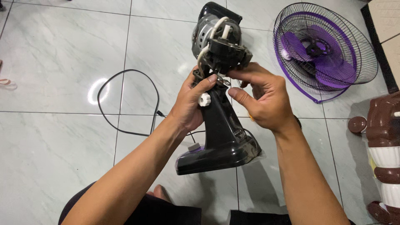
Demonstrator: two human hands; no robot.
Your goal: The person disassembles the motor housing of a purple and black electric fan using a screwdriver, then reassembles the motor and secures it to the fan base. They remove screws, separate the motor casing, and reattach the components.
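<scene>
- The left hand (189,106) is wrapped around the neck of the black fan stand (221,137), thumb pressed high up just under the motor. That grip props the whole body upright on the tiled floor (62,158) and holds it steady.
- The right hand (262,98) comes in from the right, fingers pinched on something small at the joint where the neck meets the motor. I cannot tell what it is pinching, maybe a pin or a clip.
- The bare motor (216,37) sits on top with its casing off, wires and a white lead showing, tipped away from the person so the underside joint faces the hands.
- A white knob (204,100) sticks out of the neck, just beside the left palm.
- The fan's base rests close in, between the person's knees, with a purple trim at its near edge.
- The black power cord (125,100) loops loosely on the floor to the left, out of the way.
- At far right, the purple blade inside its black wire guard (325,48) lies set aside, well apart from the stand.
- A brown and white ornament (385,154) stands at the right edge.
</scene>
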